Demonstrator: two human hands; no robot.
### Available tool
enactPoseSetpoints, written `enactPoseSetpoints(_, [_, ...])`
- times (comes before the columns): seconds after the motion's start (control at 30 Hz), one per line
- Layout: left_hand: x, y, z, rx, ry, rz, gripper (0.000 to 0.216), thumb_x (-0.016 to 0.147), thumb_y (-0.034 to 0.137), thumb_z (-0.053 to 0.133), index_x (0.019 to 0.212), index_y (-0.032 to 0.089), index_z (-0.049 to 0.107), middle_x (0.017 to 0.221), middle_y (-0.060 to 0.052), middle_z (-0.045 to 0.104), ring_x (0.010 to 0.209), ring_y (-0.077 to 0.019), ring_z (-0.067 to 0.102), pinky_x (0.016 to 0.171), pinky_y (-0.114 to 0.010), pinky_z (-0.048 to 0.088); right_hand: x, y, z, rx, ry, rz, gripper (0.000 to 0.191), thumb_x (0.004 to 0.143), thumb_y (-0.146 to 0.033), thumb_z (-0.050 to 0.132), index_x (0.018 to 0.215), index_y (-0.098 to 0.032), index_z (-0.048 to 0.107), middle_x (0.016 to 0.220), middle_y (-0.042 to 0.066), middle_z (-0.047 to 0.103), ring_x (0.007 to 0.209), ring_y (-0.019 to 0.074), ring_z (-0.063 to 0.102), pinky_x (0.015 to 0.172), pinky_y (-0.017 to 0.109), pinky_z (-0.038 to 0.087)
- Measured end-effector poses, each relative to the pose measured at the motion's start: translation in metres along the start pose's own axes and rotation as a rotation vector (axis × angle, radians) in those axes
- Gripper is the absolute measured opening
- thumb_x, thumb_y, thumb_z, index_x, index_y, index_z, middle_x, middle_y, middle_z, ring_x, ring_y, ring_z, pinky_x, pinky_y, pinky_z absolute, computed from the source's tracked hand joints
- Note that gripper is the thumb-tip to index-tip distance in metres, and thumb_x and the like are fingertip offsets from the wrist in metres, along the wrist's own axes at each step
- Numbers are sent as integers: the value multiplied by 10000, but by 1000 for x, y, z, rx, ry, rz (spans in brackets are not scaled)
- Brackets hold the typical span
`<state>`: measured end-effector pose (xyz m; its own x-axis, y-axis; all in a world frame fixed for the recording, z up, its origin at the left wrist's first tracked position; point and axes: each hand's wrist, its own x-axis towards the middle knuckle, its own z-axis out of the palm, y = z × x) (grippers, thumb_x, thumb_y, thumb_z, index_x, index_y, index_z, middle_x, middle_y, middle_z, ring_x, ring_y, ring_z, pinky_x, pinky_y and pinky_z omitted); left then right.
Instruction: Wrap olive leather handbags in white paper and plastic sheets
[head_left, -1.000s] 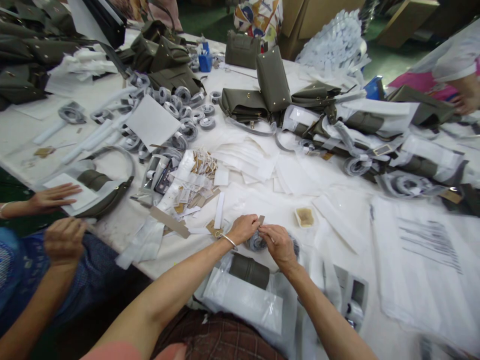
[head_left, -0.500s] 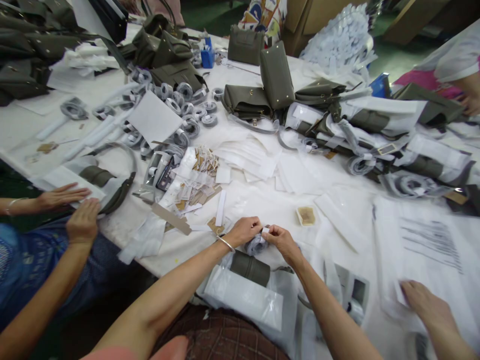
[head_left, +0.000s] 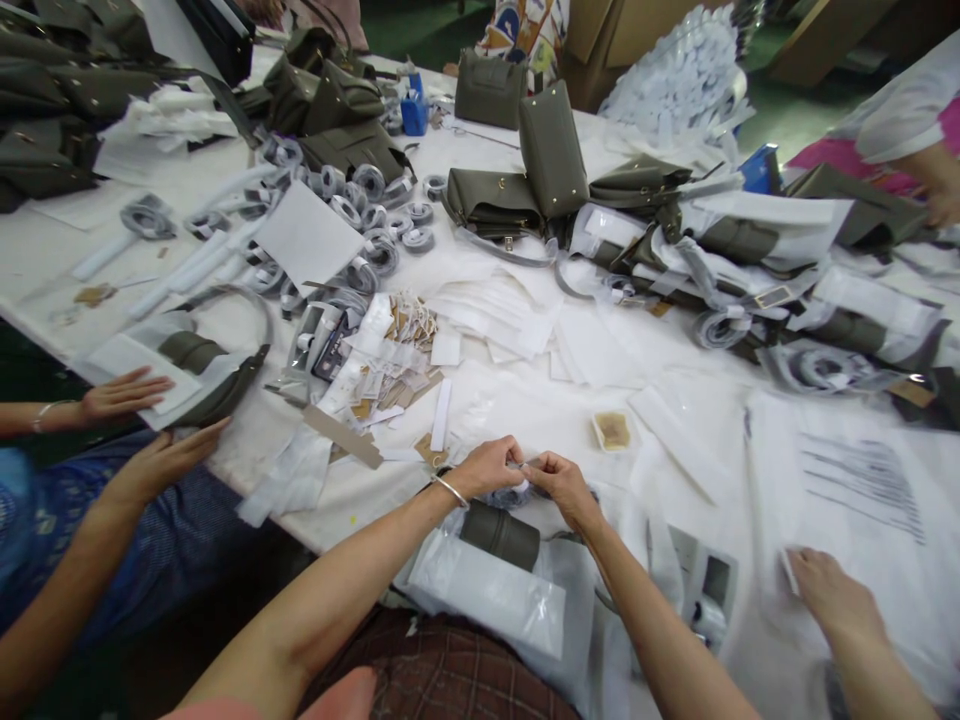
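Note:
My left hand [head_left: 491, 466] and my right hand [head_left: 561, 487] meet fingertip to fingertip, both pinched closed, at the top of a coiled strap [head_left: 507, 497] in clear wrapping. The coil is partly hidden by the fingers. Just below it, close to my lap, lies an olive-green handbag [head_left: 499, 535] with a plastic-covered white sheet [head_left: 487, 592] over its near side. Pale wrapping spreads around the bag.
To the left, a co-worker's hands [head_left: 129, 393] rest at another wrapped bag. Another person's hand [head_left: 832, 590] is on the right. Hang tags [head_left: 386, 375], wrapped coils [head_left: 367, 183], olive handbags [head_left: 555, 150] and a small tray [head_left: 611, 432] lie on the white table.
My fingertips have drawn together, and the white piece at my right fingertips no longer shows clearly. The left co-worker's near hand has opened and slid under their bag; the hand at right shifted slightly left.

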<state>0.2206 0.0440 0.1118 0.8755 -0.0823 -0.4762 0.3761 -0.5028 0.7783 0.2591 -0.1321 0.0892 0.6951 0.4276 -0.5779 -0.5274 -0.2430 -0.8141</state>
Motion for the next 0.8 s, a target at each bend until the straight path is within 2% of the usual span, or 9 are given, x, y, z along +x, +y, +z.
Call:
enactPoseSetpoints(0.13, [3,-2,-6,47,-70,-66,210,638,327,683,814,213,677,731,-3,640,731,-201,581,656,-272,405,-1,2,1,-98,24,-52,389,595,-519,801,636,-190,598,540,-52,537,514,105,413,517,253,303])
enactPoseSetpoints(0.3, [4,-1,-11,-56,-103,-80,196,615,284,682,790,196,700,719,1,633,719,-182,560,633,-257,391,-8,-6,4,-390,94,-206,241,761,-443,686,704,-212,651,651,-14,638,626,159,549,607,277,404])
enactPoseSetpoints(0.37, [3,0,-9,-148,-114,-100,226,624,274,668,824,174,697,687,9,617,664,-157,541,597,-243,382,-11,-10,6,-572,149,-323,203,837,-386,619,725,-221,655,675,-5,656,645,169,579,627,283,420])
enactPoseSetpoints(0.47, [0,1,-6,-328,-124,-143,292,643,285,650,894,139,674,624,30,578,563,-119,491,537,-224,355,-14,-13,11,-820,241,-593,193,911,-300,544,772,-224,654,719,17,674,691,184,617,673,291,449])
enactPoseSetpoints(0.6, [-2,-5,-5,-558,-71,-176,313,647,299,656,903,120,639,686,13,599,612,-110,517,591,-223,391,-22,-15,18,-1047,277,-875,201,962,-205,469,963,-214,670,873,58,718,826,201,652,773,315,480])
enactPoseSetpoints(0.7, [-4,-10,-10,-693,-88,-184,321,642,314,655,892,115,626,756,-11,627,670,-117,553,663,-241,428,-32,-17,20,-1152,222,-937,248,969,-223,480,1169,-217,626,1113,83,706,1022,232,637,918,381,460])
enactPoseSetpoints(0.8, [-7,-13,-16,-775,-145,-180,379,628,361,688,911,117,626,772,-12,633,674,-116,559,668,-245,430,-42,-19,17,-1234,173,-941,343,954,-273,532,1291,-215,564,1269,92,646,1155,275,584,1020,459,397])
